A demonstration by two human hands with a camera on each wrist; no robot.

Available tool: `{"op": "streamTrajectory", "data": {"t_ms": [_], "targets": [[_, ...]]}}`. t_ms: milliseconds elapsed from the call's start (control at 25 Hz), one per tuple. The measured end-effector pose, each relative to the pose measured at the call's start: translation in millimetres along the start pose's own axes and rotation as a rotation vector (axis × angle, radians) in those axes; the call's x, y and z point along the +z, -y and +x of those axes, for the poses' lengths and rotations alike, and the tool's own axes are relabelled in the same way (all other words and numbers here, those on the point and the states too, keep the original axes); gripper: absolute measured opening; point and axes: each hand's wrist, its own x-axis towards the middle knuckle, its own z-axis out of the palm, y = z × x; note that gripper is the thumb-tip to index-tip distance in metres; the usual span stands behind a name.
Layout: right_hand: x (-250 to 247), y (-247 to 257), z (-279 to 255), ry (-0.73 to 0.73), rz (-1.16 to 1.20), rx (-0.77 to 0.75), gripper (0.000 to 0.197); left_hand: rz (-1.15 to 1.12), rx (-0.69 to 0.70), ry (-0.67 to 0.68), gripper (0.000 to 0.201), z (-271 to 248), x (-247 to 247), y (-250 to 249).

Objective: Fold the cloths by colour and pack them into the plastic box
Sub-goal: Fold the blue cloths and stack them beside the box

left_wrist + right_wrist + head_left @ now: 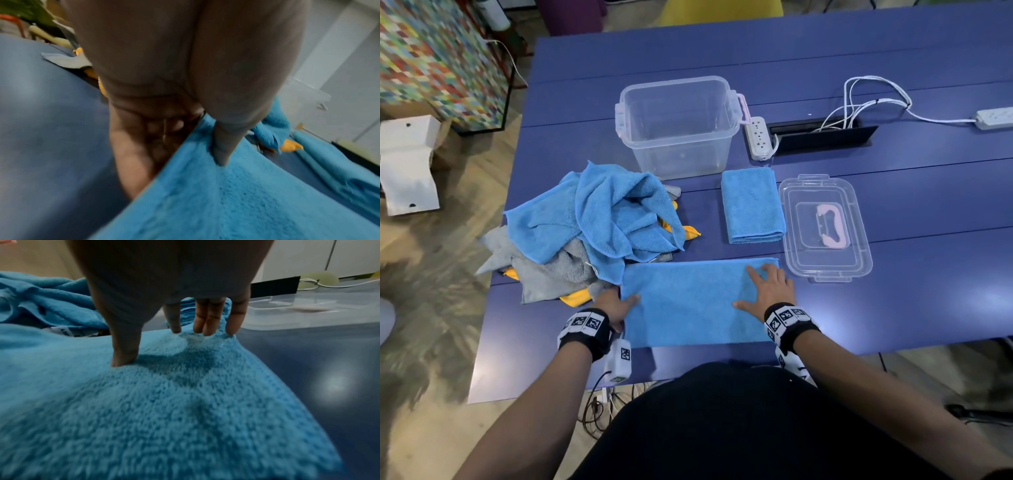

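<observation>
Blue terry, a half-folded cloth [695, 301], lay flat at the near edge of the table [893, 274], its long axis running left to right. At its left end the left hand [616, 308] pinched the edge, thumb on top and fingers tucked under. At the right end the right hand [770, 291] pressed down flat, fingers spread. Further back stood the plastic box [678, 126].
</observation>
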Motion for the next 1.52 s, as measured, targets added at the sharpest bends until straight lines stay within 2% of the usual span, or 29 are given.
{"op": "streamTrajectory", "data": {"t_ms": [120, 200, 280, 360, 400, 480, 560, 600, 640, 720, 800, 840, 920, 1000, 1080, 1160, 1240, 1400, 1520], "targets": [[0, 3, 3, 0.080, -0.022, 0.004, 0.104, 0.004, 0.026, -0.089, 0.040, -1, -5, -14], [-2, 0, 4, 0.128, 0.031, 0.002, 0.107, 0.057, 0.122, -0.064, 0.039, -1, -4, -22], [-6, -1, 2, 0.049, 0.238, -0.014, 0.090, -0.033, 0.226, 0.003, 0.040, -7, 0, -39], [-13, 5, -1, -0.098, 0.541, -0.026, 0.058, -0.146, 0.339, 0.071, 0.040, -13, 12, -64], [-20, 11, -2, -0.106, 0.737, -0.003, 0.046, -0.214, 0.373, 0.116, 0.039, -18, 22, -77], [-32, 27, -1, 0.103, 1.155, 0.105, 0.041, -0.309, 0.412, 0.213, 0.035, -28, 44, -100], [-32, 37, 2, 0.337, 1.333, 0.198, 0.051, -0.239, 0.435, 0.298, 0.034, -33, 58, -112], [-29, 40, 2, 0.396, 1.268, 0.196, 0.052, -0.162, 0.433, 0.305, 0.032, -31, 61, -113], [-26, 42, 2, 0.413, 1.192, 0.169, 0.047, -0.076, 0.437, 0.254, 0.026, -27, 61, -113], [-23, 46, 0, 0.346, 0.969, 0.093, 0.042, 0.055, 0.459, 0.024, 0.015, -13, 54, -107], [-23, 49, -3, 0.271, 0.872, 0.094, 0.041, 0.124, 0.514, -0.175, 0.025, 4, 46, -101], [-23, 51, -3, 0.269, 0.888, 0.116, 0.040, 0.156, 0.536, -0.217, 0.033, 13, 42, -101], [-23, 53, -2, 0.271, 0.942, 0.185, 0.040, 0.259, 0.541, -0.187, 0.042, 28, 36, -109], [-19, 53, -2, 0.308, 0.861, 0.256, 0.046, 0.400, 0.523, -0.067, 0.042, 40, 30, -119], [-17, 50, -3, 0.364, 0.705, 0.272, 0.046, 0.464, 0.526, -0.013, 0.032, 45, 26, -125], [-21, 46, -5, 0.384, 0.634, 0.272, 0.040, 0.402, 0.553, 0.005, 0.020, 49, 23, -127], [-22, 42, -5, 0.407, 0.696, 0.248, 0.035, 0.386, 0.571, 0.048, 0.017, 50, 21, -125], [-10, 42, -11, 0.526, 1.097, 0.277, 0.025, 0.494, 0.587, 0.125, 0.028, 58, 12, -121], [0, 42, -16, 0.385, 0.957, 0.266, 0.031, 0.538, 0.591, 0.118, 0.026, 59, 11, -120]]}}
